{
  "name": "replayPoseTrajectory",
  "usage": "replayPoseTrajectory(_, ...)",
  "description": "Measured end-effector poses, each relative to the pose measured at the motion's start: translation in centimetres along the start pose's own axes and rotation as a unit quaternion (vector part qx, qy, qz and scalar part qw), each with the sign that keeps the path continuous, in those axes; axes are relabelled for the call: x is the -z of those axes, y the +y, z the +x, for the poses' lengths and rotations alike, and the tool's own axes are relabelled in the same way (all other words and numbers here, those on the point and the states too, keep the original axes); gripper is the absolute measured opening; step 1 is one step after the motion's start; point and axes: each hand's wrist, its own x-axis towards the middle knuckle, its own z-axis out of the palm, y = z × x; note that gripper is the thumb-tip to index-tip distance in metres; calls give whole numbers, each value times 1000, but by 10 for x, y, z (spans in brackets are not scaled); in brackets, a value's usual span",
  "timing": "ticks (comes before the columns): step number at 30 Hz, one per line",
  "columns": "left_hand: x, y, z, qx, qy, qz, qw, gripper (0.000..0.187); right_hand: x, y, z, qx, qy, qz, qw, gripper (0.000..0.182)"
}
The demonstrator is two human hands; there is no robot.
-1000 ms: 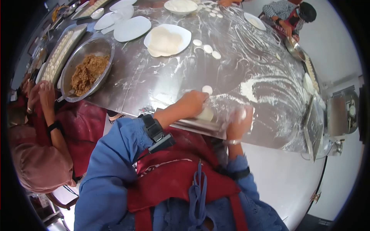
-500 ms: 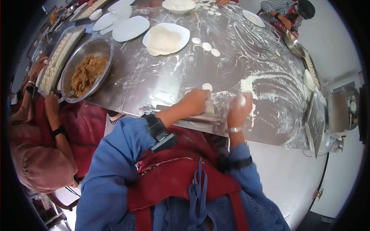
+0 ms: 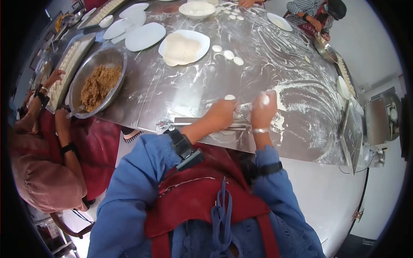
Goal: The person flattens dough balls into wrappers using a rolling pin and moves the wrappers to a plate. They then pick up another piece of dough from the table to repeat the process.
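Note:
My left hand (image 3: 221, 114) is closed just above the metal rollers (image 3: 206, 123) at the table's near edge; its fingertips are hidden. A pale piece of dough (image 3: 226, 132) shows partly on the near side of the rollers. Beyond my left hand's knuckles lies a small white dough round (image 3: 230, 97). My right hand (image 3: 263, 114) is closed to the right of the rollers, with a white patch or lump at its fingers; what it holds is unclear. Loose flour (image 3: 278, 122) lies right of it.
A bowl of brown filling (image 3: 100, 88) stands at the left, near a tray of dumplings (image 3: 64, 73) and a co-worker. Ahead are a plate of flat dough sheets (image 3: 202, 45) and small rounds (image 3: 228, 54). Another person (image 3: 316, 17) works at the upper right.
The pale dough by my left hand now shows on the near side of the rollers. My right hand has moved slightly up and left. A co-worker's hand at the left has shifted over the tray.

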Motion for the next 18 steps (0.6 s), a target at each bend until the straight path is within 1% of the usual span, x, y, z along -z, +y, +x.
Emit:
replayPoseTrajectory(1,-2,5,2,12,27,6,1000,10,-8,2,5,-16,3,2,1000,11)
replayPoseTrajectory(2,0,5,1,10,29,7,1000,10,-12,2,7,-33,3,5,999,12)
replayPoseTrajectory(4,11,5,-4,6,-69,56,996,10,8,-8,-8,-22,-4,-14,1000,12)
replayPoseTrajectory(5,14,1,-7,10,-64,55,996,10,21,-6,-20,-20,-3,2,1000,11)
replayPoseTrajectory(7,18,-5,-13,12,-18,30,999,11,32,-11,-32,-25,-1,18,1000,11)
replayPoseTrajectory(9,18,-5,-14,4,-34,18,999,11,42,-26,-46,-170,-9,85,982,10)
replayPoseTrajectory(10,15,-2,-15,-9,-43,7,999,11,36,-19,-43,-178,-4,82,981,10)
replayPoseTrajectory(11,7,-3,-13,-40,-32,-7,999,16,20,-7,-26,-113,-5,50,992,10)
replayPoseTrajectory(12,1,1,-7,-45,-34,-5,998,16,8,0,-11,-44,-7,18,999,10)
replayPoseTrajectory(13,-4,6,-1,-22,-19,22,999,16,3,-4,-1,-41,-3,19,999,10)
replayPoseTrajectory(14,-7,8,2,3,-4,48,999,16,-4,-10,6,-10,8,1,1000,10)
replayPoseTrajectory(15,-4,8,2,-6,0,30,1000,16,-7,-14,9,21,18,-16,999,10)
replayPoseTrajectory(16,0,7,0,-4,6,30,1000,16,-3,-14,5,25,14,-14,999,10)
replayPoseTrajectory(18,12,1,-7,-27,-53,93,994,16,16,-7,-15,-68,-11,-4,998,10)
